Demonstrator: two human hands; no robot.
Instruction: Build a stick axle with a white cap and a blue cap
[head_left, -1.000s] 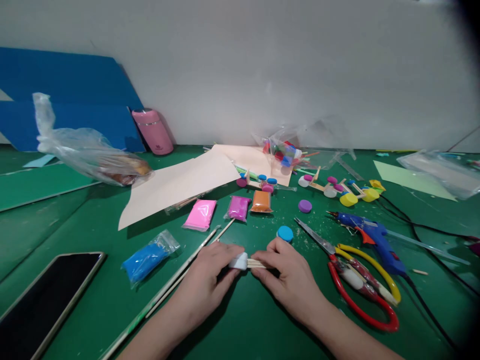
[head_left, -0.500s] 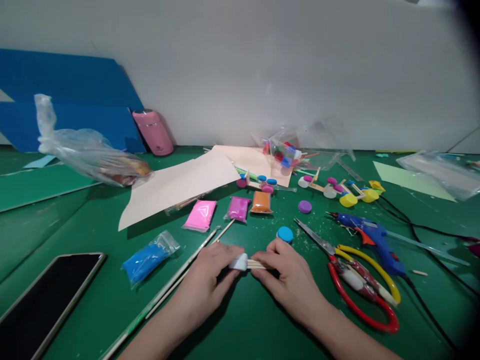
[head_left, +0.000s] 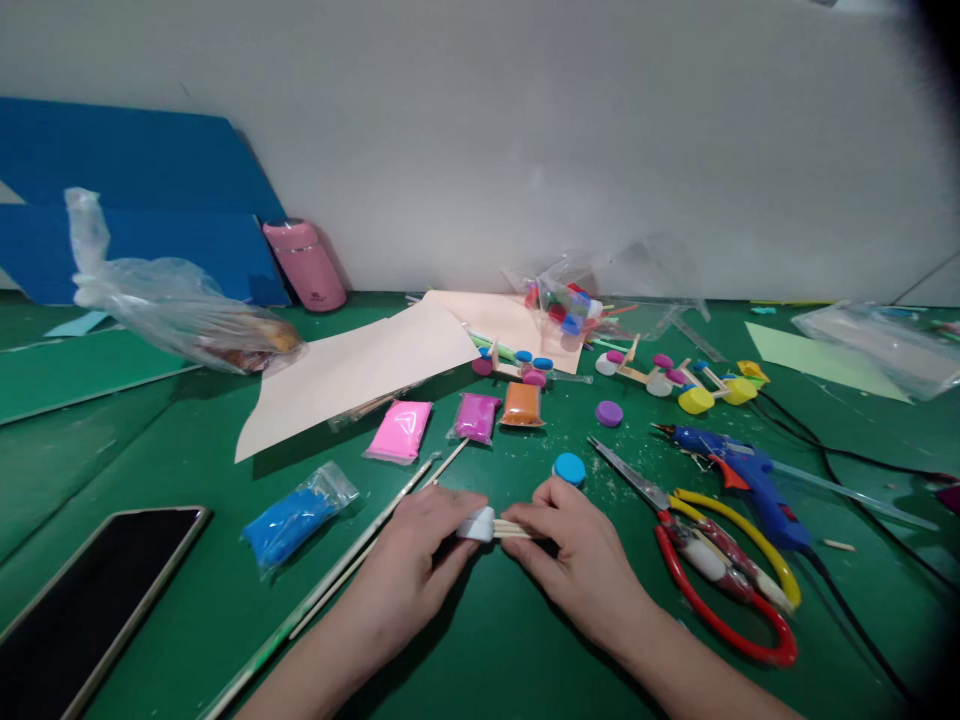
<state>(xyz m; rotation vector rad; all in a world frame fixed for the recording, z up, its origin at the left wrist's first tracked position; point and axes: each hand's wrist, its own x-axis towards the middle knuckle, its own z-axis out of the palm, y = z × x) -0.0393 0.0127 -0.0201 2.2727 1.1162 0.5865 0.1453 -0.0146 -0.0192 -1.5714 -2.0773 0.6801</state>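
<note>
1. The left hand (head_left: 420, 545) is closed on a small white plastic cap (head_left: 477, 524), pinching it between thumb and fingertips just above the green table mat (head_left: 487, 640).
2. The right hand (head_left: 577, 550) has a narrow grip on a bundle of thin pale wooden sticks (head_left: 512, 530). The sticks' end meets the white cap, so cap and sticks touch in the gap between the 2 hands.
3. Just beyond the right hand's knuckles a round light-blue plastic cap (head_left: 569, 467) lies flat on the mat, near the hand but not touching it.
4. To the right of the right hand, close by, lie scissors with red and yellow loop handles (head_left: 705, 550), their blades pointing away from the person. Past them is a blue hot-glue gun (head_left: 742, 475) with a black cable.
5. At the left hand's outer side, long thin wooden skewers (head_left: 360, 555) run slantwise along the mat, just beside the knuckles. Further to that side is a clear packet of blue modelling clay (head_left: 296, 515).
6. Beyond the left hand, well apart from it, 3 small clay packets sit in a row — pink (head_left: 401, 430), magenta (head_left: 477, 415) and orange (head_left: 523, 403).
7. Far out to the left of the left hand a black-screened smartphone (head_left: 97, 590) lies face up.
</note>
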